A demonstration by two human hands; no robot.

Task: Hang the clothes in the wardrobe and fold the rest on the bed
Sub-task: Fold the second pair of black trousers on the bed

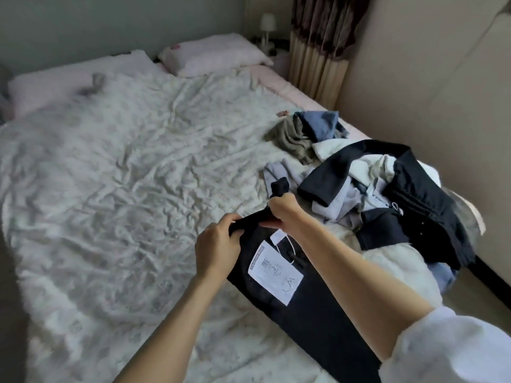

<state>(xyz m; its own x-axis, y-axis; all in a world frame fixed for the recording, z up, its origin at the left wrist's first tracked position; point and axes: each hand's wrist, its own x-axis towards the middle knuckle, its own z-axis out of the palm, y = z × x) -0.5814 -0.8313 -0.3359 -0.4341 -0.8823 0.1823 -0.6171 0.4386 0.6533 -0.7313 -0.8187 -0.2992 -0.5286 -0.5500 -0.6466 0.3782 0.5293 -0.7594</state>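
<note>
The task looked barely begun. Both hands held one dark garment (301,305) by its upper edge over the near part of the bed (124,175): the left hand (218,246) had its fingers curled over a bunched fold of the cloth, and the right hand (284,212), just beyond and to the right of it, was clenched round a twisted end that stuck up past the knuckles. Below the two grips the garment hung down toward the person, with a white paper tag (275,273) on a string lying against its face just under the right wrist. Beyond and to the right of the held piece lay the unsorted pile of clothes (373,186), a tangle of dark, white, grey and blue items with nothing in it squared or stacked. To the left of the grips the quilt showed no folded pieces that I could make out. No wardrobe or hanger was in view, so whether anything had been hung could not be told; by my judgement nearly all the sorting, hanging and folding remained.
</note>
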